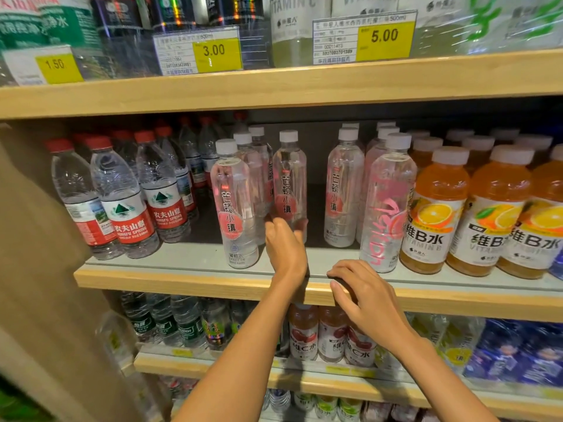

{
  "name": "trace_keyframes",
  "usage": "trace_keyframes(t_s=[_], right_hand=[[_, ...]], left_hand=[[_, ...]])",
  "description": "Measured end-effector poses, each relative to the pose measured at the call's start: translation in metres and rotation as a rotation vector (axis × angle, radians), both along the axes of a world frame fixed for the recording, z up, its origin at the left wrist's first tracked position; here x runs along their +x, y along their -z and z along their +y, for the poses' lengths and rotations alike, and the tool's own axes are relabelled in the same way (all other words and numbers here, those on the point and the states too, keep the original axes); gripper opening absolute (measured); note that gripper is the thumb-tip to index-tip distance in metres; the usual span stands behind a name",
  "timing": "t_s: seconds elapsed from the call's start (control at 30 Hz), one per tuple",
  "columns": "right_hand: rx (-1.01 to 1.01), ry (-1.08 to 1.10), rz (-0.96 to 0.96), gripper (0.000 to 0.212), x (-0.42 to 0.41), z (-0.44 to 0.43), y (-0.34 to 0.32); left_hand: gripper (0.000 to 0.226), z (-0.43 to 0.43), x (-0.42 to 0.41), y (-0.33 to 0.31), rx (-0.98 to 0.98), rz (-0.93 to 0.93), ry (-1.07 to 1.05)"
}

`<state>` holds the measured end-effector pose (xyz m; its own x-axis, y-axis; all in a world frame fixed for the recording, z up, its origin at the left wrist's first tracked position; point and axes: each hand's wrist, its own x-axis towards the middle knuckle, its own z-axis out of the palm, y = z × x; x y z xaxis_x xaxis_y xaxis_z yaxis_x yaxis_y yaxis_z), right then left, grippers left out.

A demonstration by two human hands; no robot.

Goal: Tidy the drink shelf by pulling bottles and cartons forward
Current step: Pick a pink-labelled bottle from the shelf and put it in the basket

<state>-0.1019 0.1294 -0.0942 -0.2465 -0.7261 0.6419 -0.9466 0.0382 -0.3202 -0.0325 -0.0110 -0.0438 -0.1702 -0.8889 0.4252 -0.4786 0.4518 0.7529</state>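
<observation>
- The middle shelf (182, 281) is the biggest thing I see. It has a wood front edge and is full of drinks in rows.
- On the right stand the fat orange drink bottles (435, 214). The first ones are up at the edge, so I think they need no help.
- On the left are the red-cap water bottles (125, 205). They stand near the front too.
- In the middle are tall clear bottles with pink labels and white caps. The left front bottle (233, 202) and the right front bottle (387, 208) stand close to the edge, with a gap between them.
- The held bottle (289, 178) stands in that gap, further back than those two.
- My left hand (285, 248) wraps round the bottom of the held bottle, thumb on one side and fingers on the other.
- My right hand (362, 287) rests on the front edge of the shelf, just beside my left wrist. Its fingers are loosely bent and it holds nothing.
- The step now, I think, is pulling this one bottle forward.
- Next I should slide it straight toward me until it lines up with the two front ones. It is tall, so I must keep it upright and not bump the bottle close on its left.
- After that, the back bottle (344, 190) looks like the next one to pull.
</observation>
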Motion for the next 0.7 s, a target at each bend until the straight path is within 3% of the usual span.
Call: trace_keyframes(t_s=[0.1, 0.23, 0.33, 0.43, 0.57, 0.6, 0.7], right_hand=[[0.007, 0.008, 0.003, 0.019, -0.001, 0.004, 0.000], [0.017, 0.008, 0.003, 0.018, -0.002, 0.008, 0.000], [0.010, 0.002, -0.010, 0.018, -0.003, 0.011, 0.000], [0.016, -0.001, -0.003, 0.017, -0.002, 0.012, -0.001], [0.026, 0.036, -0.016, 0.019, -0.004, 0.014, -0.001], [0.025, 0.040, -0.021, 0.020, -0.004, 0.015, -0.002], [0.028, 0.031, -0.032, 0.023, -0.005, 0.016, -0.003]], left_hand=[[0.016, -0.003, -0.003, -0.001, 0.017, -0.020, 0.003], [0.025, 0.000, -0.001, -0.008, 0.052, -0.008, -0.003], [0.033, 0.020, 0.004, -0.007, -0.125, 0.085, -0.015], [0.023, 0.040, -0.002, -0.016, -0.287, 0.185, 0.152], [0.011, 0.032, -0.031, -0.044, -0.065, 0.164, 0.357], [0.015, 0.027, -0.038, -0.050, -0.006, 0.175, 0.399], [0.073, 0.018, -0.054, -0.056, 0.107, 0.174, 0.512]])
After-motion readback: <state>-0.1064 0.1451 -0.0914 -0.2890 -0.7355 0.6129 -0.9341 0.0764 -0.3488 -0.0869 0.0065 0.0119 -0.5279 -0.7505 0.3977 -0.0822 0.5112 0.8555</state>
